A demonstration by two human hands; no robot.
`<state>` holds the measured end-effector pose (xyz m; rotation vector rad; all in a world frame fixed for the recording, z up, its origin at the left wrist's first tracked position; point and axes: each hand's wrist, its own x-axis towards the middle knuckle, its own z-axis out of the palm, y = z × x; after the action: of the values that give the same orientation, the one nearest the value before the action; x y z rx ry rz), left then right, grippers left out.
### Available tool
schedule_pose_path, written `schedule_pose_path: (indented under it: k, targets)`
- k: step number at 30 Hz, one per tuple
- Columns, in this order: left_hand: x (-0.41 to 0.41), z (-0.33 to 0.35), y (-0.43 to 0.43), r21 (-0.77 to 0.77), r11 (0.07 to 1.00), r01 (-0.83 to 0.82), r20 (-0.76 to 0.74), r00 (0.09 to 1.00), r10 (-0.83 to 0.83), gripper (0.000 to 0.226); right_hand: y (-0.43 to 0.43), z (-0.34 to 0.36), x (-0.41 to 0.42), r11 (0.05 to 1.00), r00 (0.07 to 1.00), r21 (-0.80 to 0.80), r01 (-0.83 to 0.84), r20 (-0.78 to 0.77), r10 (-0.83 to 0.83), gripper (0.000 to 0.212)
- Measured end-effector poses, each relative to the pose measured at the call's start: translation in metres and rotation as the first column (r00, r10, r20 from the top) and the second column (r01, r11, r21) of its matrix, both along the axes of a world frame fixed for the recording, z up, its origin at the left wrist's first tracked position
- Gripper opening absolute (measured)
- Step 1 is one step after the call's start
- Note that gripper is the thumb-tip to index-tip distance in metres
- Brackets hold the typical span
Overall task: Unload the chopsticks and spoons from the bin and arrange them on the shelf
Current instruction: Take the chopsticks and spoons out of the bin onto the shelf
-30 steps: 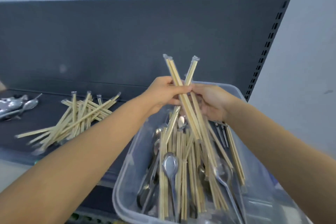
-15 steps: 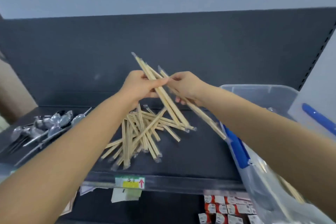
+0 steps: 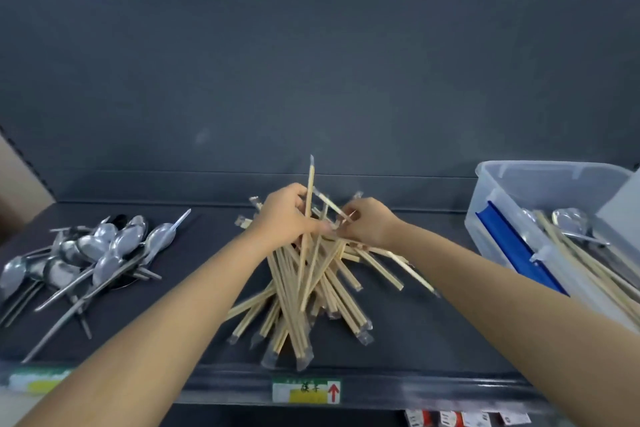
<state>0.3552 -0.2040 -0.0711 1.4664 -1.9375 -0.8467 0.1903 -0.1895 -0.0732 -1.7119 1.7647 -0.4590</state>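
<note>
Our left grip (image 3: 287,215) is curled round a few wrapped chopsticks (image 3: 310,173), held nearly upright, and our right grip (image 3: 367,224) pinches more of them just beside it. Both are over the chopstick pile (image 3: 311,291) on the shelf (image 3: 415,333), with spoons (image 3: 104,250) to the left and the bin (image 3: 498,184) to the right.

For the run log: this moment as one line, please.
left hand: grips chopsticks | right hand: pinches wrapped pair | over chopstick pile on shelf | spoons: left | bin: right, not empty
</note>
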Motion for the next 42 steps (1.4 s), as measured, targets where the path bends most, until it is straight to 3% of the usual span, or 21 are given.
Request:
schedule_pose_path:
  k: [3, 7, 9, 12, 16, 18, 20, 23, 25, 28, 32, 38, 42]
  targets:
    - [-0.007, -0.017, -0.018, -0.022, 0.999, 0.034, 0.092, 0.995, -0.031, 0.062, -0.019, -0.015, 0.0, 0.999, 0.998, -0.015, -0.042, -0.038, 0.042, 0.017]
    - [-0.01, -0.036, -0.033, -0.021, 0.997, 0.072, 0.279, 0.958, -0.063, 0.085, -0.037, -0.026, -0.012, 0.991, 0.991, -0.119, -0.068, -0.122, 0.054, 0.026]
    - [-0.008, -0.04, -0.036, -0.079, 0.989, 0.128, 0.422, 0.903, -0.083, 0.093, -0.04, -0.026, -0.015, 0.977, 0.979, -0.196, -0.089, -0.199, 0.049, 0.025]
    - [0.0, -0.038, -0.035, -0.136, 0.967, 0.213, 0.604, 0.792, -0.09, 0.105, -0.04, -0.021, -0.007, 0.958, 0.982, -0.276, -0.077, -0.185, 0.025, 0.03]
    - [0.026, -0.035, -0.041, -0.21, 0.944, 0.255, 0.609, 0.79, -0.078, 0.125, -0.04, -0.022, 0.02, 0.967, 0.971, -0.168, -0.19, -0.178, 0.16, 0.051]
    - [0.044, -0.034, -0.047, -0.233, 0.938, 0.255, 0.585, 0.808, -0.074, 0.143, -0.033, -0.027, 0.036, 0.968, 0.972, -0.136, -0.211, -0.131, 0.193, 0.053]
    - [0.06, -0.033, -0.048, -0.265, 0.931, 0.252, 0.538, 0.84, -0.074, 0.152, -0.028, -0.033, 0.049, 0.961, 0.961, -0.146, -0.235, -0.185, 0.207, 0.053]
    - [0.075, -0.037, -0.047, -0.363, 0.911, 0.196, 0.391, 0.92, -0.043, 0.135, -0.02, -0.039, 0.057, 0.959, 0.869, -0.087, -0.271, -0.45, 0.205, 0.061]
    - [0.076, -0.038, -0.048, -0.404, 0.897, 0.182, 0.377, 0.926, -0.018, 0.114, -0.012, -0.036, 0.057, 0.971, 0.82, -0.089, -0.22, -0.557, 0.135, 0.066]
    - [0.064, -0.035, -0.048, -0.397, 0.872, 0.287, 0.535, 0.844, -0.035, 0.097, 0.005, -0.022, 0.05, 0.985, 0.812, -0.128, -0.115, -0.583, 0.019, 0.064]
    - [0.022, -0.024, -0.037, -0.395, 0.844, 0.363, 0.54, 0.835, -0.105, 0.081, 0.039, 0.008, 0.019, 0.981, 0.723, -0.192, -0.012, -0.68, -0.125, 0.06]
    - [-0.079, 0.022, 0.01, -0.468, 0.757, 0.456, 0.568, 0.812, -0.137, 0.094, 0.118, 0.067, -0.06, 0.913, 0.614, -0.349, 0.212, -0.679, -0.402, 0.051]
    - [-0.153, 0.049, 0.06, -0.529, 0.684, 0.503, 0.507, 0.833, -0.221, 0.087, 0.183, 0.091, -0.125, 0.843, 0.601, -0.399, 0.361, -0.592, -0.537, 0.041]
